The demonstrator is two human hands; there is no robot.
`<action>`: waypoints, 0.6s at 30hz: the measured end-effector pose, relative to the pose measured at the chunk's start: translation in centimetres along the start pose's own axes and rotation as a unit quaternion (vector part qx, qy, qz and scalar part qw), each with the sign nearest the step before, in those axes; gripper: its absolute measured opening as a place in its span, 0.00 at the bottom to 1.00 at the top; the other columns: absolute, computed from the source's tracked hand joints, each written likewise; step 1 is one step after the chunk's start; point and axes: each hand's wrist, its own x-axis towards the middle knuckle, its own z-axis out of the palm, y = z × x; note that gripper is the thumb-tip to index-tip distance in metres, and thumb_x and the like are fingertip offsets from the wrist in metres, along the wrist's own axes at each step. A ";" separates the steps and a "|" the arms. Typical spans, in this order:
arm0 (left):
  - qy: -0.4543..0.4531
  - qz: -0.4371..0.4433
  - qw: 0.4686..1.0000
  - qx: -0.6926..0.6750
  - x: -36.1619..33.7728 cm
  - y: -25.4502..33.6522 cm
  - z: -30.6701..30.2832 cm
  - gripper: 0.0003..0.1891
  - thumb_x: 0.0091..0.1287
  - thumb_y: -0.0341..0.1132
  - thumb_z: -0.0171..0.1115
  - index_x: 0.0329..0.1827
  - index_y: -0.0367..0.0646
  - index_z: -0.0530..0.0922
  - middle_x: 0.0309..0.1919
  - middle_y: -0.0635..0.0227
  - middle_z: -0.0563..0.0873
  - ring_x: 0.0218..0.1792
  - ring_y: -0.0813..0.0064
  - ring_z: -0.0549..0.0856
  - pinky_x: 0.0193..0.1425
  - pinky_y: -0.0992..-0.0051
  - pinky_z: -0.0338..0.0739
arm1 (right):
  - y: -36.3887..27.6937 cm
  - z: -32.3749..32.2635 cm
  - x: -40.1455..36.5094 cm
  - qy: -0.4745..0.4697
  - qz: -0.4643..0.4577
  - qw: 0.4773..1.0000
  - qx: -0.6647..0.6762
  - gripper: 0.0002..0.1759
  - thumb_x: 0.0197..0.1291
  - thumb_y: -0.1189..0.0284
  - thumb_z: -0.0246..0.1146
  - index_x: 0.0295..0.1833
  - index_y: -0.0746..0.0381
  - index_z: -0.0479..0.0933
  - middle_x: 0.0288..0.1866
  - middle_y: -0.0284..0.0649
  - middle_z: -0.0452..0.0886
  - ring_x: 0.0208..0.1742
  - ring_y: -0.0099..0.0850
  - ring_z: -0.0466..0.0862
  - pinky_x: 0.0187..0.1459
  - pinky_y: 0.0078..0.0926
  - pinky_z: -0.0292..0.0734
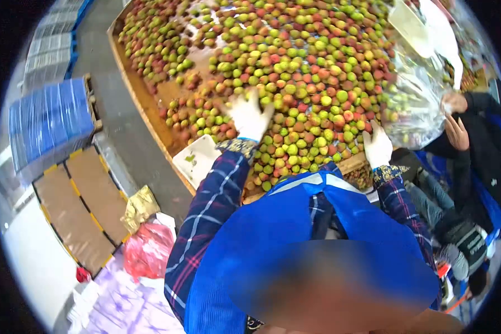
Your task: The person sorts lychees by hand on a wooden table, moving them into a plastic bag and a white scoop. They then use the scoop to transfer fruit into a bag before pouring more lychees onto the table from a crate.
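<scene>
A wide wooden-edged bin [142, 114] holds a thick layer of small round red and green fruits [300, 72] that look like lychees. My left hand [249, 118], in a white glove, is over the fruits left of the middle with its fingers spread. It is slightly blurred, and I see nothing held in it. My right hand [377, 147], also white-gloved, rests at the near right edge of the fruits, its fingers stretched forward and partly apart. Beside my left forearm, a white plastic tray [199, 158] sits in the bin corner with a bit of green leaf inside.
On the right, a co-worker's hands [456, 119] grip a clear plastic bag [414, 106] of fruits. A pale basket [411, 28] stands at the far right. To the left are a wrapped blue stack [53, 119], cardboard boxes [75, 217] and a red plastic bag [147, 250].
</scene>
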 end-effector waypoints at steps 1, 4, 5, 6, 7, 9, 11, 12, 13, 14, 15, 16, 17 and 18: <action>-0.007 -0.025 0.999 -0.042 0.3 1.1 0.9 0.32 0.63 0.53 0.74 0.70 0.51 0.83 0.57 0.46 0.86 0.60 0.43 0.85 0.74 0.31 0.67 | -0.4 -0.3 -0.1 -0.012 0.017 1.000 0.004 0.26 0.71 0.60 0.69 0.70 0.58 0.83 0.58 0.51 0.91 0.56 0.53 0.91 0.58 0.48 0.86; 0.012 -0.025 0.990 -0.136 1.3 4.5 -0.3 0.32 0.66 0.52 0.72 0.73 0.51 0.82 0.61 0.40 0.84 0.64 0.38 0.82 0.75 0.31 0.65 | -0.5 -0.4 -0.1 -0.009 0.014 1.000 -0.004 0.26 0.72 0.60 0.68 0.70 0.58 0.83 0.60 0.51 0.90 0.57 0.54 0.90 0.61 0.48 0.85; -0.005 -0.020 0.986 -0.165 0.9 5.5 0.0 0.34 0.66 0.52 0.72 0.75 0.50 0.81 0.64 0.39 0.82 0.67 0.37 0.80 0.77 0.31 0.64 | -0.7 -0.5 -0.1 -0.025 0.026 0.999 -0.011 0.27 0.73 0.59 0.68 0.72 0.58 0.82 0.62 0.52 0.90 0.60 0.54 0.89 0.63 0.49 0.84; -0.024 -0.016 0.981 -0.194 0.5 6.2 0.7 0.36 0.66 0.53 0.73 0.77 0.50 0.79 0.68 0.37 0.80 0.70 0.35 0.78 0.79 0.31 0.62 | -0.6 -0.4 0.0 -0.031 0.017 0.999 -0.010 0.28 0.73 0.59 0.67 0.73 0.58 0.81 0.64 0.54 0.89 0.61 0.55 0.89 0.64 0.49 0.83; -0.050 -0.017 0.963 -0.264 -0.4 6.6 0.8 0.39 0.67 0.55 0.73 0.81 0.50 0.76 0.75 0.36 0.74 0.75 0.34 0.73 0.83 0.34 0.61 | -0.7 -0.5 0.0 -0.038 0.018 0.999 -0.015 0.28 0.73 0.59 0.67 0.74 0.59 0.80 0.64 0.55 0.88 0.62 0.56 0.89 0.64 0.49 0.83; -0.034 0.013 0.963 -0.267 -2.3 6.5 -1.2 0.41 0.69 0.54 0.74 0.83 0.49 0.73 0.80 0.36 0.68 0.79 0.33 0.69 0.86 0.38 0.59 | -0.8 -0.5 0.0 -0.048 0.016 0.998 -0.031 0.29 0.74 0.58 0.66 0.75 0.59 0.79 0.64 0.56 0.88 0.62 0.56 0.88 0.65 0.50 0.83; 0.020 0.025 0.952 -0.303 -5.7 5.4 -5.4 0.38 0.67 0.46 0.75 0.81 0.45 0.75 0.80 0.33 0.68 0.77 0.29 0.70 0.85 0.40 0.62 | -0.1 0.2 -0.1 -0.042 -0.002 0.998 -0.041 0.30 0.75 0.57 0.66 0.76 0.59 0.79 0.65 0.56 0.88 0.63 0.56 0.88 0.66 0.49 0.82; 0.011 0.010 0.949 -0.316 -7.5 4.0 -7.6 0.36 0.65 0.40 0.74 0.78 0.44 0.77 0.75 0.36 0.75 0.71 0.31 0.77 0.78 0.44 0.73 | 0.2 0.2 -0.2 -0.040 -0.005 0.998 -0.044 0.30 0.75 0.56 0.66 0.77 0.59 0.78 0.66 0.56 0.88 0.64 0.56 0.88 0.66 0.49 0.82; -0.111 -0.031 0.942 -0.314 -8.4 2.3 -11.4 0.32 0.64 0.35 0.73 0.73 0.42 0.79 0.68 0.41 0.82 0.62 0.37 0.84 0.66 0.49 0.82 | 0.4 0.2 -0.2 -0.047 -0.019 0.998 -0.047 0.30 0.75 0.56 0.66 0.77 0.59 0.78 0.66 0.56 0.88 0.64 0.56 0.88 0.66 0.49 0.82; -0.088 -0.060 0.956 -0.272 -11.5 0.4 -11.0 0.27 0.64 0.34 0.73 0.67 0.41 0.82 0.58 0.49 0.88 0.56 0.43 0.87 0.59 0.51 0.84 | 0.5 0.3 -0.2 -0.048 -0.015 0.998 -0.040 0.31 0.75 0.56 0.66 0.77 0.59 0.79 0.67 0.56 0.87 0.66 0.56 0.87 0.67 0.49 0.82; 0.030 -0.096 0.956 -0.275 -14.9 -1.1 -12.2 0.17 0.61 0.32 0.69 0.53 0.42 0.84 0.38 0.50 0.86 0.44 0.43 0.87 0.52 0.45 0.81 | 0.5 0.4 -0.2 -0.048 -0.010 0.998 -0.033 0.31 0.75 0.55 0.66 0.77 0.59 0.79 0.69 0.56 0.86 0.67 0.55 0.87 0.67 0.48 0.82; 0.044 -0.157 0.968 -0.193 -18.5 -2.9 -13.5 0.13 0.62 0.34 0.70 0.49 0.43 0.87 0.36 0.52 0.88 0.43 0.43 0.88 0.51 0.46 0.82 | 0.8 0.5 -0.3 -0.052 -0.022 0.998 -0.033 0.31 0.75 0.55 0.66 0.77 0.59 0.79 0.69 0.56 0.86 0.67 0.55 0.87 0.67 0.48 0.82; 0.039 -0.196 0.972 -0.126 -21.6 -5.1 -13.8 0.13 0.63 0.38 0.72 0.47 0.42 0.88 0.39 0.50 0.90 0.45 0.44 0.90 0.52 0.47 0.84 | 1.1 0.8 -0.2 -0.052 -0.023 0.998 -0.034 0.31 0.76 0.54 0.65 0.77 0.59 0.78 0.70 0.56 0.86 0.68 0.56 0.86 0.69 0.48 0.81; 0.004 -0.263 0.963 -0.052 -24.9 -7.7 -12.3 0.14 0.63 0.41 0.73 0.45 0.41 0.89 0.42 0.48 0.91 0.47 0.44 0.91 0.53 0.48 0.85 | 1.3 1.0 -0.2 -0.050 -0.021 0.998 -0.036 0.32 0.77 0.53 0.65 0.78 0.60 0.77 0.71 0.56 0.85 0.70 0.56 0.85 0.70 0.49 0.80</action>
